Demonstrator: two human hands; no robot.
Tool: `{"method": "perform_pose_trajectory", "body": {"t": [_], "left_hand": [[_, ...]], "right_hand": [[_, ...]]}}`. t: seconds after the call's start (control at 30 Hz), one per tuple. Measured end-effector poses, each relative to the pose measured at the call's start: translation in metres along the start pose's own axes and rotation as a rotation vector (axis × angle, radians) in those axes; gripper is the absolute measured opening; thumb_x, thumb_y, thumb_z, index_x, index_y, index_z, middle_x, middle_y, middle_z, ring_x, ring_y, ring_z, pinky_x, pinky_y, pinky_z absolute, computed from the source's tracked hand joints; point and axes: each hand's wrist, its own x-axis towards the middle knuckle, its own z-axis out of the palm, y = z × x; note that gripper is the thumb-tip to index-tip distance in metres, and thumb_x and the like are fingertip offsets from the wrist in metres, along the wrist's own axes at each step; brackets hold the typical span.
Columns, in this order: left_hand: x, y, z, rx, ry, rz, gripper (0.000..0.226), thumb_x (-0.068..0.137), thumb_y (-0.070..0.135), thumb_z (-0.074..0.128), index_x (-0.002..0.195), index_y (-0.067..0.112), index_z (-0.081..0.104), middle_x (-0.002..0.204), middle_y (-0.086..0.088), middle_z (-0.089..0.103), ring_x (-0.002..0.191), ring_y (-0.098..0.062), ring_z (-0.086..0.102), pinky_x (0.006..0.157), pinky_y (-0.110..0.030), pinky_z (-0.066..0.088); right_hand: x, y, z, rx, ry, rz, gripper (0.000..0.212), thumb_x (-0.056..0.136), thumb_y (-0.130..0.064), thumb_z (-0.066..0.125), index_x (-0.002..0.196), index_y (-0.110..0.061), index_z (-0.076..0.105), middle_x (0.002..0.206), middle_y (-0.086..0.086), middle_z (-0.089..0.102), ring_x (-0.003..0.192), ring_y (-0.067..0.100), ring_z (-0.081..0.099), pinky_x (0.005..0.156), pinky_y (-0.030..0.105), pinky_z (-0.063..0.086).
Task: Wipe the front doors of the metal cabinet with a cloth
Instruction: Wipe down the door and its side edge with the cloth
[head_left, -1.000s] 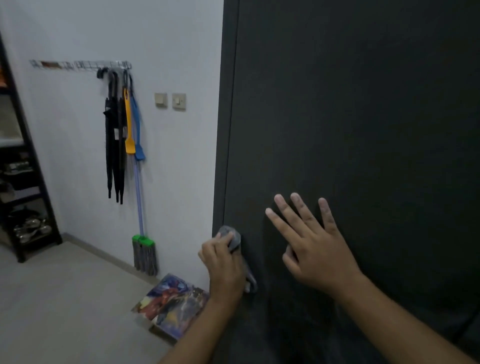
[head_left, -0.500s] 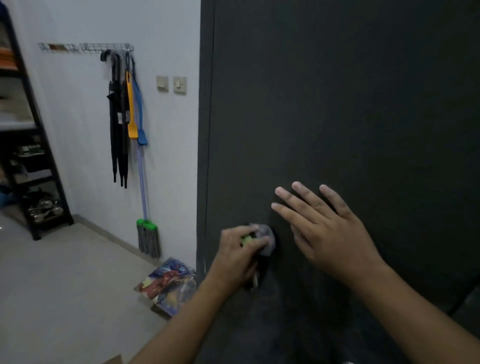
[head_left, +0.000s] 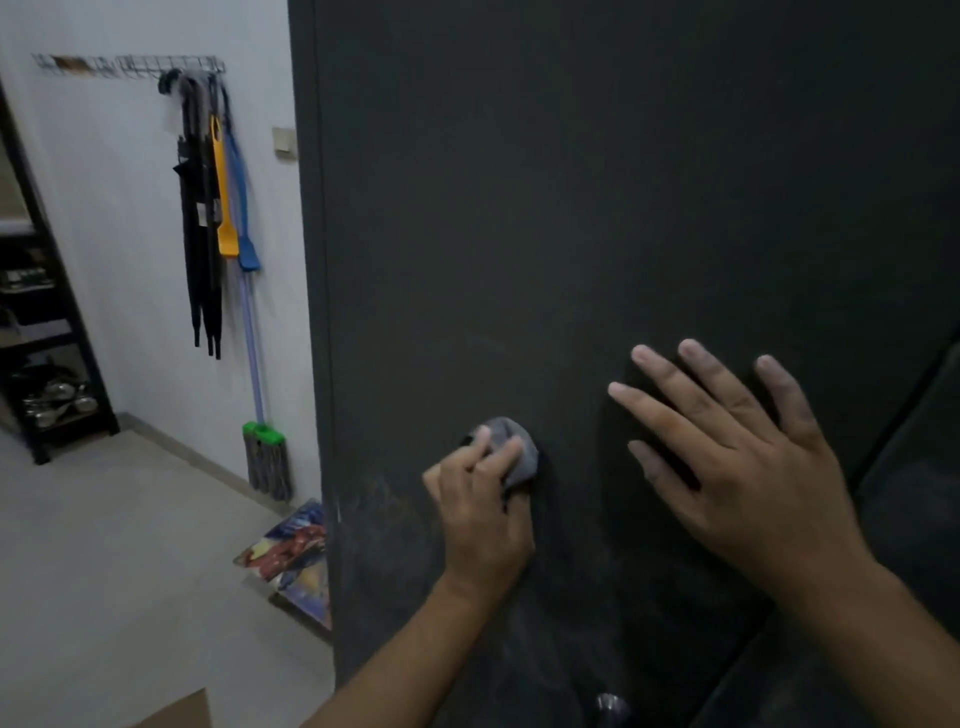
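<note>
A shelf (head_left: 52, 332) at far left holds metal dishes (head_left: 57, 400). A mop (head_left: 265, 457) is against the wall. Low on the dark door (head_left: 571, 208), the left hand (head_left: 480, 519) presses a grey cloth (head_left: 519, 447) under curled fingers (head_left: 498, 457); just right, the right hand (head_left: 737, 467) lies flat, fingers spread wide.

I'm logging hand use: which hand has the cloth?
The left hand grips the grey cloth against the dark cabinet door; the right hand is spread open, holding nothing.

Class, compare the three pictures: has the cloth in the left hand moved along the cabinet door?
Yes. The cloth, gripped by the left hand, has travelled rightward, away from the cabinet door's left edge, toward the right hand.
</note>
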Motion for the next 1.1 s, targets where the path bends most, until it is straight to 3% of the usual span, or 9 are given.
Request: {"method": "perform_pose_trajectory", "body": {"t": [0.3,0.37,0.5,0.63,0.73,0.83,0.93,1.03,1.1], "left_hand": [[-0.047,0.037,0.021,0.062,-0.315,0.441,0.035,0.088,0.028,0.061,0.122,0.033,0.057,0.126,-0.001,0.049,0.099,-0.018,0.046,0.091,-0.029,0.043],[-0.029,0.032,0.016,0.042,-0.332,0.347,0.029,0.089,0.029,0.065,0.115,0.040,0.062,0.119,0.003,0.060,0.102,-0.016,0.054,0.098,-0.034,0.046],[0.016,0.044,0.014,-0.005,0.050,-0.013,0.032,0.079,-0.001,0.062,0.109,0.010,0.062,0.106,-0.013,0.060,0.102,-0.027,0.053,0.092,-0.037,0.041],[0.077,0.045,0.010,0.004,0.260,-0.220,0.018,0.089,0.007,0.066,0.106,0.006,0.061,0.104,-0.011,0.055,0.101,-0.026,0.050,0.089,-0.048,0.043],[0.131,0.037,-0.004,-0.054,0.416,-0.375,0.020,0.089,0.015,0.063,0.107,0.007,0.060,0.111,-0.016,0.054,0.108,-0.030,0.050,0.098,-0.040,0.041],[0.151,0.036,-0.008,-0.011,0.412,-0.423,0.024,0.088,0.018,0.060,0.109,0.005,0.060,0.111,-0.018,0.057,0.109,-0.033,0.049,0.097,-0.027,0.029],[0.140,0.064,0.008,0.020,0.285,-0.240,0.024,0.083,0.012,0.057,0.106,0.004,0.061,0.102,-0.021,0.058,0.100,-0.033,0.048,0.091,-0.034,0.028],[0.104,0.107,0.028,-0.012,0.053,0.211,0.037,0.073,0.013,0.051,0.109,0.016,0.057,0.095,-0.013,0.062,0.087,-0.028,0.049,0.078,-0.037,0.029],[0.073,0.123,0.036,-0.028,-0.130,0.505,0.033,0.082,0.018,0.056,0.116,0.022,0.056,0.106,-0.009,0.063,0.082,-0.027,0.056,0.076,-0.036,0.037]], "right_hand": [[-0.036,0.036,-0.018,0.002,-0.003,0.024,0.049,0.101,-0.035,0.047,0.150,-0.031,0.044,0.163,-0.006,0.028,0.151,0.016,0.025,0.121,0.048,0.019],[-0.044,0.042,-0.020,0.014,-0.003,0.017,0.049,0.101,-0.035,0.047,0.150,-0.031,0.044,0.163,-0.006,0.028,0.151,0.016,0.025,0.121,0.046,0.018],[-0.057,0.043,-0.022,0.012,-0.015,0.022,0.048,0.102,-0.033,0.047,0.150,-0.029,0.044,0.163,-0.005,0.028,0.151,0.017,0.025,0.122,0.045,0.016],[-0.061,0.045,-0.024,0.009,-0.036,0.015,0.049,0.102,-0.032,0.046,0.150,-0.028,0.044,0.164,-0.004,0.027,0.151,0.018,0.025,0.121,0.048,0.019],[-0.062,0.042,-0.031,0.001,-0.063,0.034,0.049,0.100,-0.031,0.047,0.149,-0.028,0.045,0.163,-0.003,0.028,0.150,0.018,0.027,0.120,0.047,0.023],[-0.059,0.040,-0.041,0.050,-0.053,0.224,0.055,0.095,-0.029,0.050,0.150,-0.025,0.044,0.166,0.001,0.022,0.153,0.023,0.020,0.122,0.045,0.022],[-0.049,0.040,-0.052,0.090,-0.020,0.447,0.062,0.094,-0.033,0.045,0.154,-0.021,0.036,0.167,0.005,0.015,0.154,0.028,0.011,0.124,0.043,0.015],[-0.043,0.035,-0.054,0.099,-0.026,0.479,0.065,0.094,-0.028,0.051,0.156,-0.018,0.031,0.167,0.008,0.012,0.154,0.029,0.009,0.123,0.047,0.018],[-0.043,0.031,-0.056,0.141,-0.035,0.524,0.072,0.091,-0.015,0.062,0.156,-0.015,0.031,0.167,0.010,0.010,0.154,0.028,0.009,0.121,0.048,0.022]]}}
